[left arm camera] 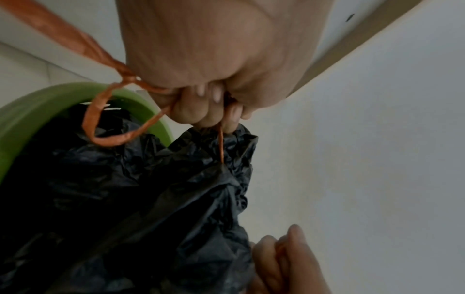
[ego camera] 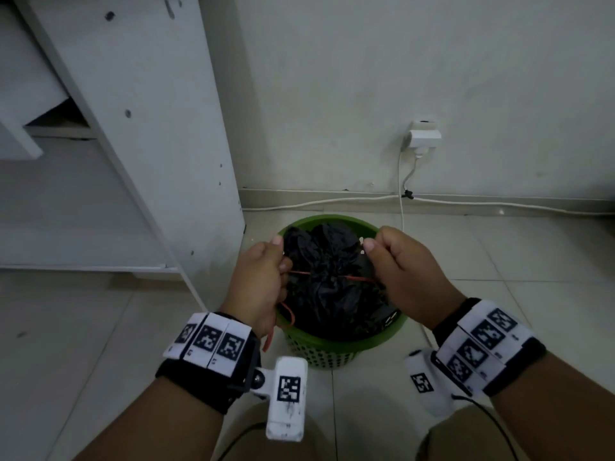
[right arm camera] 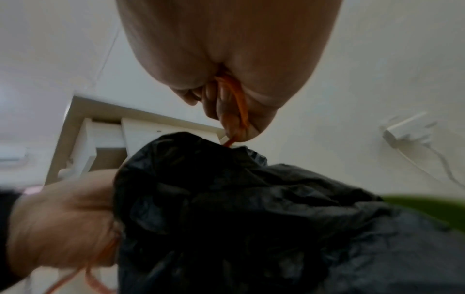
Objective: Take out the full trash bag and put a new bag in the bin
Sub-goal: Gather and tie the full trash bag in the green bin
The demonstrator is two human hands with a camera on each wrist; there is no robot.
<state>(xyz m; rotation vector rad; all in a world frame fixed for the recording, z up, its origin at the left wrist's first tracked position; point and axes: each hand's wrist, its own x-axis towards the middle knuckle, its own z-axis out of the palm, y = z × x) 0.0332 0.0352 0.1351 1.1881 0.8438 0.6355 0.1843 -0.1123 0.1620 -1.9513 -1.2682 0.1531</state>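
A black trash bag (ego camera: 332, 281) fills a round green perforated bin (ego camera: 332, 351) on the tiled floor. An orange drawstring (ego camera: 299, 273) crosses the gathered top of the bag. My left hand (ego camera: 263, 281) grips the left end of the drawstring (left arm camera: 105, 127), and a loop of it hangs below my fist. At the bin's right side my right hand (ego camera: 399, 271) grips the other end of the drawstring (right arm camera: 239, 107) in a closed fist. The string comes out of the puckered bag (left arm camera: 156, 189) just below my left fingers (left arm camera: 206, 111). The bag (right arm camera: 251, 208) sits inside the bin.
A white cabinet (ego camera: 143, 128) with an open door stands left of the bin. Behind it is a white wall with a plug adapter (ego camera: 422, 136) and a white cable (ego camera: 332, 201) that runs along the skirting. Pale floor tiles lie all around.
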